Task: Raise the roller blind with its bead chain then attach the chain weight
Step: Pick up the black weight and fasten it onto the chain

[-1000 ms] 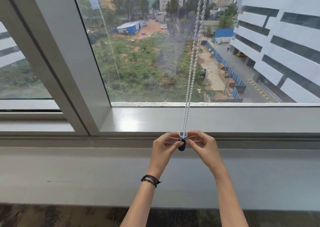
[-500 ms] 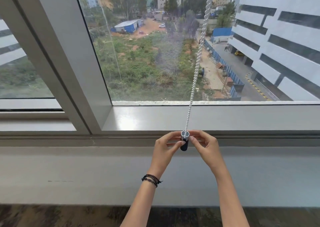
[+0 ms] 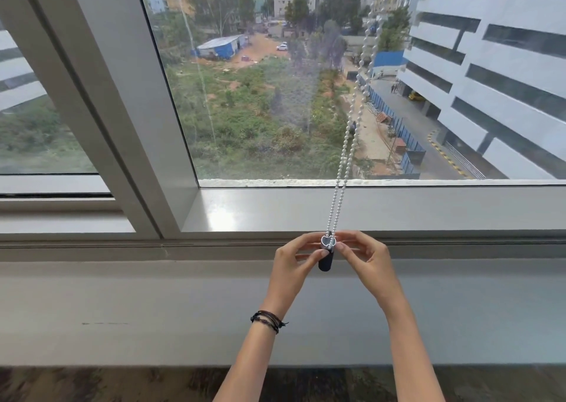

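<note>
- Your left hand (image 3: 295, 263) is pinching the chain weight (image 3: 326, 256) from the left, thumb and forefinger closed on its upper part.
- Your right hand (image 3: 366, 259) is pinching it from the right, fingertips narrowed at its top.
- The dark weight is hanging upright just in front of the window sill (image 3: 428, 208).
- The white bead chain (image 3: 345, 153) is running as two strands up from the weight, across the window glass (image 3: 260, 110).

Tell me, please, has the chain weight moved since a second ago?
No. The chain weight remains pinched between both hands just below the sill edge.
</note>
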### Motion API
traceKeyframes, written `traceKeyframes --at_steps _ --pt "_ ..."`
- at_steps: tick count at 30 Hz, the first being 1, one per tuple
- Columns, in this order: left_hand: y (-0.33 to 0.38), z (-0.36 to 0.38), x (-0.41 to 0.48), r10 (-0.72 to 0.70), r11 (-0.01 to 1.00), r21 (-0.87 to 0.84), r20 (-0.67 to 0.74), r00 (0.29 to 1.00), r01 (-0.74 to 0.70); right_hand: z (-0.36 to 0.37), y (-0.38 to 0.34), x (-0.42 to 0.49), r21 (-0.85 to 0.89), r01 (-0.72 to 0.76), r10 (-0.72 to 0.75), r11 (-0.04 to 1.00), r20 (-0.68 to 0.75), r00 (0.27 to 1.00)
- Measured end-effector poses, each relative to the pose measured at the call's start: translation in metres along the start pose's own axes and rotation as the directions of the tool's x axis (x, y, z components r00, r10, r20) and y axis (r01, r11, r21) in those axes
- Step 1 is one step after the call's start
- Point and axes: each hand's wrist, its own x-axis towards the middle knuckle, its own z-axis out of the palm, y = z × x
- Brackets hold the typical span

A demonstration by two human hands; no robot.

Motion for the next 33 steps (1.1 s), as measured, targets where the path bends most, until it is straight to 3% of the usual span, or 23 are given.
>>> traceKeyframes --at_steps 22,33 --pt "-0.0018 -0.0006 -0.0014 -0.019 1.000 -0.015 0.006 1.000 0.019 -0.0070 -0.0034 0.0004 -0.019 0.015 -0.013 1.000 0.073 0.997" --pt "-0.0052 -0.0031 -0.0048 -0.027 1.000 0.010 0.012 1.000 0.027 -0.0076 0.0026 -0.0008 -0.042 0.016 -0.015 0.999 0.016 1.000"
